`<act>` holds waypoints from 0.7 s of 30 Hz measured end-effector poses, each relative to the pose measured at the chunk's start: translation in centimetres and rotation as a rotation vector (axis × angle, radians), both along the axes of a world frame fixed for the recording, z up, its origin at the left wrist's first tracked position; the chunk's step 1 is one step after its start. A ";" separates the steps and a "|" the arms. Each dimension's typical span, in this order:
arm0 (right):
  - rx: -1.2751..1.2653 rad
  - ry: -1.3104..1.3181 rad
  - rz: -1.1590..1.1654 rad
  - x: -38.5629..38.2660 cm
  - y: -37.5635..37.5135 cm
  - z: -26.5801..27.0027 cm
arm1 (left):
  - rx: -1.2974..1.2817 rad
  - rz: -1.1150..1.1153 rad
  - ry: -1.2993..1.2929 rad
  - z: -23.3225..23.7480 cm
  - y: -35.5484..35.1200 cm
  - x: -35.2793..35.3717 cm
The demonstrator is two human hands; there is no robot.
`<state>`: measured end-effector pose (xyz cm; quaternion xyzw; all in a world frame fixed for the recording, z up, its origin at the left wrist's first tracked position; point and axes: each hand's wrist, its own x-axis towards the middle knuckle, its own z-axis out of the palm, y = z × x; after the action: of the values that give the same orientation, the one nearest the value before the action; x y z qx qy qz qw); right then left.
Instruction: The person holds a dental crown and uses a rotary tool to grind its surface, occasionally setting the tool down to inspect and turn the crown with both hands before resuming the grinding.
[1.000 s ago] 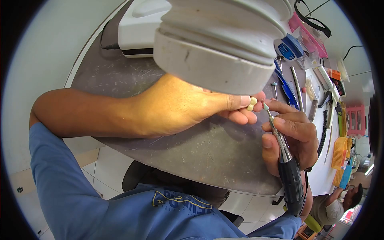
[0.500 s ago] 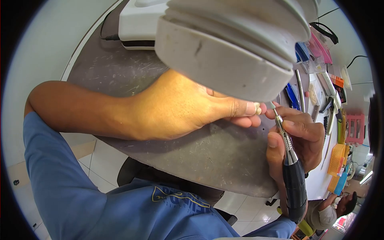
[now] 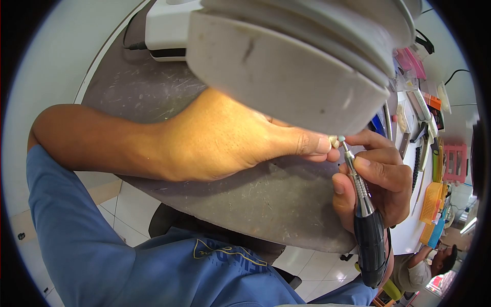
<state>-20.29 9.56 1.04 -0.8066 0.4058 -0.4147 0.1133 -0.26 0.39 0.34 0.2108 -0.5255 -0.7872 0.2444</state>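
Between the thumb and fingers of my left hand (image 3: 232, 138) is a small cream dental crown (image 3: 334, 141), possibly more than one unit. My right hand (image 3: 386, 169) is wrapped around a rotary handpiece (image 3: 364, 199) with a silver front and black body, held pen-like. Its pale green-grey tip (image 3: 342, 138) appears to touch the crown or sit right beside it. A fingertip of my right hand is close to my left fingers. The lamp head hides part of my left fingers.
A large grey lamp head (image 3: 286, 71) hangs low over both hands. The grey worktop (image 3: 245, 204) is scratched. A white device (image 3: 171, 30) stands at upper left. Tools, orange baskets (image 3: 432, 197) and a pink rack (image 3: 454, 162) lie at right; another person (image 3: 422, 268) sits beyond.
My right hand has moved slightly left and brought the handpiece tip up to the crown. The lamp head appears a little larger and lower in view.
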 end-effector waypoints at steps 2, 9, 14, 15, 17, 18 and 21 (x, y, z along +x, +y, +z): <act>-0.008 0.003 -0.018 0.1 0.0 0.0 | -0.004 0.008 -0.020 -0.1 0.0 0.0; -0.010 0.015 -0.040 0.1 0.0 -0.1 | 0.026 -0.004 -0.011 0.2 0.0 -0.1; -0.016 -0.002 -0.042 0.2 -0.1 -0.4 | -0.022 -0.029 -0.061 0.4 -0.3 0.0; -0.017 -0.003 -0.042 0.2 -0.1 -0.3 | -0.023 -0.029 -0.061 0.4 -0.3 0.0; -0.014 0.053 0.000 0.1 0.0 0.1 | -0.029 0.001 -0.060 0.5 -0.1 0.0; -0.015 0.053 0.000 0.1 0.1 0.0 | -0.031 0.001 -0.060 0.4 -0.1 0.0; -0.008 0.019 -0.017 0.0 0.1 -0.2 | -0.015 -0.005 -0.028 0.2 -0.1 -0.1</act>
<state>-20.28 9.66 0.82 -0.8074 0.4120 -0.4096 0.1028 -0.33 0.32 0.52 0.2186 -0.5353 -0.7808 0.2366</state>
